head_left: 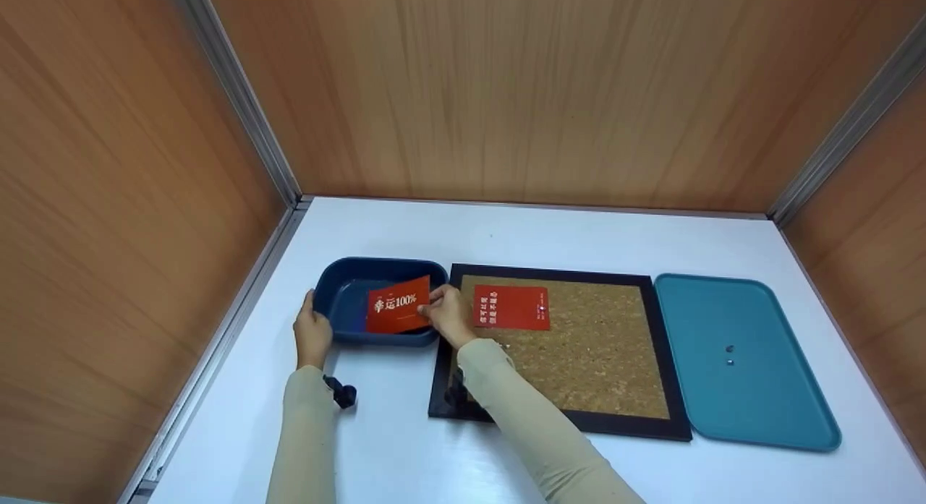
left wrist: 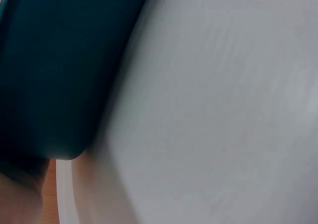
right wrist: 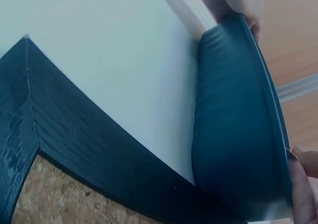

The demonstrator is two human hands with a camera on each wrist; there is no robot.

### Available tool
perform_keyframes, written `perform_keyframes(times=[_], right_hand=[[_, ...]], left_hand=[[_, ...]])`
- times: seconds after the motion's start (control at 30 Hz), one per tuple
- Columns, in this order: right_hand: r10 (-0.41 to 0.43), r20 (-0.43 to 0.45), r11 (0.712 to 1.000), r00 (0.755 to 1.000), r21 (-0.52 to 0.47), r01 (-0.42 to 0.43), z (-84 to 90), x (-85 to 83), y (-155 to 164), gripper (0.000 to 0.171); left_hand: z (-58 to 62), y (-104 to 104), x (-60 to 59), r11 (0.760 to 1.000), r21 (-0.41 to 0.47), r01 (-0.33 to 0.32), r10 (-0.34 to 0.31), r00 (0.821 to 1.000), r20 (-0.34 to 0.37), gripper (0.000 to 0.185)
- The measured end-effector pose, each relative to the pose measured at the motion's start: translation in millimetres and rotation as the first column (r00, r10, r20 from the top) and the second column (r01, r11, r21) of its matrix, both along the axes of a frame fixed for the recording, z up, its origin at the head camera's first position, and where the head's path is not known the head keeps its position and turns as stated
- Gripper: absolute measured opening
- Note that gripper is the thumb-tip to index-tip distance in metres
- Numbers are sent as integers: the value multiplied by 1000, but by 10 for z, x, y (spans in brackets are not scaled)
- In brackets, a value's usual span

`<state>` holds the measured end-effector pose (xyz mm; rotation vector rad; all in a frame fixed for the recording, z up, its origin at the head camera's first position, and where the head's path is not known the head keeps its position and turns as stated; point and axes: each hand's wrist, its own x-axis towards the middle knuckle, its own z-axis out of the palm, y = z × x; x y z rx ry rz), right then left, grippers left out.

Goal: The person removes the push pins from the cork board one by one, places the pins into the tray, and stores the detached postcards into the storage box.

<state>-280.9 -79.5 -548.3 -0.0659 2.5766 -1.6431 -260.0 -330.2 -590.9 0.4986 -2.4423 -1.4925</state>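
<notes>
Sleeves, two, beige, entering from the bottom edge of the head view: mine. Wrist cameras, small and black, one under each forearm.

Left hand (head_left: 312, 335), lower left of centre: my fingers curled over the left rim of the dark blue tub (head_left: 346, 291), thumb on the outer wall, gripping it. In the left wrist view the tub's wall (left wrist: 49, 70) fills the upper left, sitting on the white surface (left wrist: 213, 105).

Right hand (head_left: 448, 316), centre: my fingers pinching the right edge of a red card (head_left: 397, 304) with white print. The card is tilted, lying over the tub's right half and its front rim. In the right wrist view one fingertip (right wrist: 302, 191) shows at the lower right against the tub's rim (right wrist: 238, 124).

Corkboard (head_left: 593, 359), black-framed, just right of the tub, flat on the surface (head_left: 405, 446); my right forearm crosses its lower left corner. Second red card (head_left: 511, 307), flat on the cork, upper left part of the board.

Teal tray (head_left: 774, 388), right of the corkboard, just beside its frame; two small dark items (head_left: 729, 354) on it, too small to identify.

Wood-grain panels, far side and both flanks.
</notes>
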Motion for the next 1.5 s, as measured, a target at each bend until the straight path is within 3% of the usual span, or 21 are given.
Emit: perform_keyframes(times=[0.57, 1.5], right_hand=[[54, -120, 969, 991, 245, -23, 44, 42, -6, 19], [112, -168, 964, 979, 256, -67, 47, 24, 23, 16]], left_hand=[[23, 5, 8, 1000, 1, 2, -2, 1000, 23, 53], [-6, 5, -2, 1000, 20, -1, 1, 1000, 4, 53]])
